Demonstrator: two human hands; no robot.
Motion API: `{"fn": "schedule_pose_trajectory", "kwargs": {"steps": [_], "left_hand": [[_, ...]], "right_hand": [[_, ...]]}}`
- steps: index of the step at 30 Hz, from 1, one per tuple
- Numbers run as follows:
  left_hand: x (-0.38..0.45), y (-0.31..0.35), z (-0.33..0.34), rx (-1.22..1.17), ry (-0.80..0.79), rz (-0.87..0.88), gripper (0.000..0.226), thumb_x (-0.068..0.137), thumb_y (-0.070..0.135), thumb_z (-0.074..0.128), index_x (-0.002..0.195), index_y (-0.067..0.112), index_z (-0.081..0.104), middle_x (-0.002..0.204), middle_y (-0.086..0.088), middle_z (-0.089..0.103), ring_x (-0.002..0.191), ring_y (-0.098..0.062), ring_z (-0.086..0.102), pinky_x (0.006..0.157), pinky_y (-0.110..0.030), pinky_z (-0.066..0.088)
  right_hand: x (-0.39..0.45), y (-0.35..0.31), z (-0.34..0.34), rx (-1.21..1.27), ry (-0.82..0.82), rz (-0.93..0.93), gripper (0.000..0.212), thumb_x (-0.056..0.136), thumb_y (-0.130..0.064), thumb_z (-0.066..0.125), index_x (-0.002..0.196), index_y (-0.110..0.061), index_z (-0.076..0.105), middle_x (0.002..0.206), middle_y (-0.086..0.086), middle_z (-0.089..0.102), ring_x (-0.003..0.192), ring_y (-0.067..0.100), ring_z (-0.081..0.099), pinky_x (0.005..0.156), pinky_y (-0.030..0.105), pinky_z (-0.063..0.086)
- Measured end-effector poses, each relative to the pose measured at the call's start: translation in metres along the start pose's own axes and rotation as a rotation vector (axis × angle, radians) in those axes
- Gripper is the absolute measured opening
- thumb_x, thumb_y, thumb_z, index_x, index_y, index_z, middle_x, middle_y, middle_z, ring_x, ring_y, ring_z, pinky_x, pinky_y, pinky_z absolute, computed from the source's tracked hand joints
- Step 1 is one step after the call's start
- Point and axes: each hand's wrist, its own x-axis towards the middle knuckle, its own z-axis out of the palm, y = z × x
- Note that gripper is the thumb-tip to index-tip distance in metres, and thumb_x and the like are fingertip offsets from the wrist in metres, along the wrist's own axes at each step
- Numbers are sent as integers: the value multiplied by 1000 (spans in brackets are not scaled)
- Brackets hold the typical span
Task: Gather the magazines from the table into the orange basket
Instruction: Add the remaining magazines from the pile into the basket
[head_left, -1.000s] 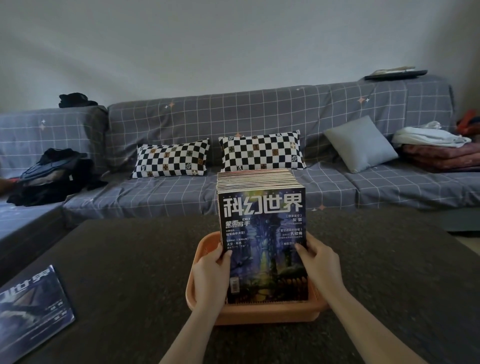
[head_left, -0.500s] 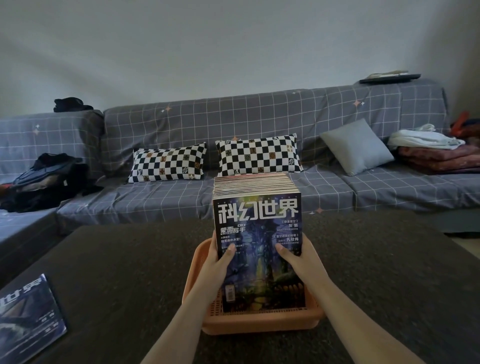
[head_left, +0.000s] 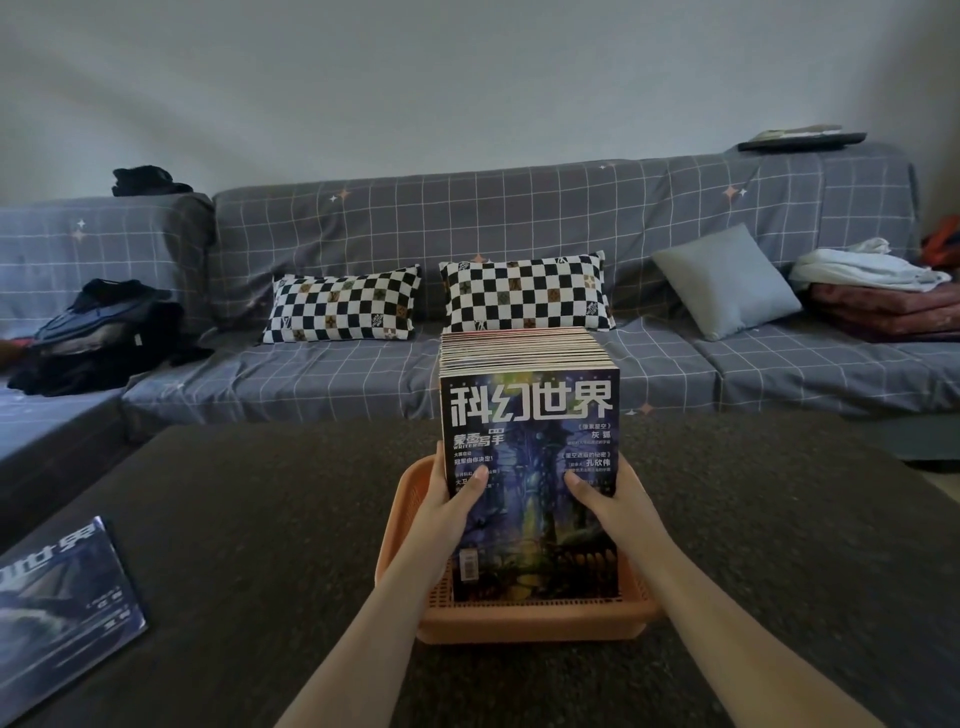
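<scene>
A thick pack of magazines stands upright in the orange basket at the middle of the dark table; the front cover is dark blue with large white characters. My left hand grips the pack's left edge, thumb across the cover. My right hand grips the right edge the same way. One more magazine lies flat near the table's left front corner, apart from both hands.
The dark table spreads wide around the basket. Behind it runs a grey checked sofa with two chequered pillows, a grey cushion, dark bags at left and folded cloth at right.
Both hands have slid up the sides of the pack, thumbs now higher on the cover. The view has shifted a little; the pack stays in the basket.
</scene>
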Motion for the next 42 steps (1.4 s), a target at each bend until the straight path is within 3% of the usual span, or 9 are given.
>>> {"fn": "schedule_pose_trajectory", "kwargs": {"steps": [6,12,15,18,20,23,28,32,42], "left_hand": [[-5,4,-1,-25,46,-37,85,82,43,67,152,35,19,133,-1,60,111,-21,64,97,-46,51],[-28,7,-7,271,175,-62,73,93,50,51,154,30,15,148,1,44,128,-21,48,107,-42,38],[-47,11,-9,244,229,16,58,99,39,47,151,24,25,147,1,45,121,-11,47,105,-37,39],[-65,17,-13,245,303,57,45,101,32,45,144,21,40,141,2,50,123,-14,51,102,-36,43],[-77,20,-21,223,344,67,33,100,31,46,131,23,53,125,2,62,109,-12,60,90,-32,50],[-96,22,-41,199,391,128,15,99,30,48,107,32,60,104,6,67,93,-8,67,77,-27,53],[-122,17,-97,262,459,176,15,98,28,49,101,37,61,102,10,66,86,-5,69,72,-22,50],[-134,8,-150,338,531,108,16,97,35,50,108,34,61,96,12,66,82,0,67,59,-13,48],[-147,-40,-273,521,821,-81,23,97,31,52,113,20,64,97,10,62,79,3,54,61,-12,37]], "right_hand": [[-9,-14,-1,120,33,-1,24,75,-50,67,87,-66,55,102,-21,61,94,-4,59,72,15,46],[-25,-18,-9,156,62,156,81,80,-43,67,146,-23,25,144,0,42,128,22,44,105,45,38],[-47,-27,-7,56,311,145,76,83,-37,66,145,-17,26,145,3,40,129,22,42,102,41,38],[-74,-38,4,10,431,-3,52,84,-33,65,131,-20,45,119,-7,52,108,11,53,88,30,47],[-88,-50,17,60,329,-49,28,85,-32,64,111,-28,55,102,-13,59,90,1,57,72,17,45],[-100,-69,45,144,140,-50,9,86,-31,63,93,-35,57,92,-13,62,85,2,59,71,22,48],[-103,-93,109,118,-38,-48,12,87,-32,62,98,-32,60,94,-10,62,89,7,60,79,27,50],[-105,-110,169,159,-175,-61,7,86,-31,62,89,-36,60,87,-8,64,79,8,62,67,23,53],[-86,-110,323,82,-464,-1,17,87,-32,62,103,-33,59,96,-10,62,88,6,59,69,16,48]]}}
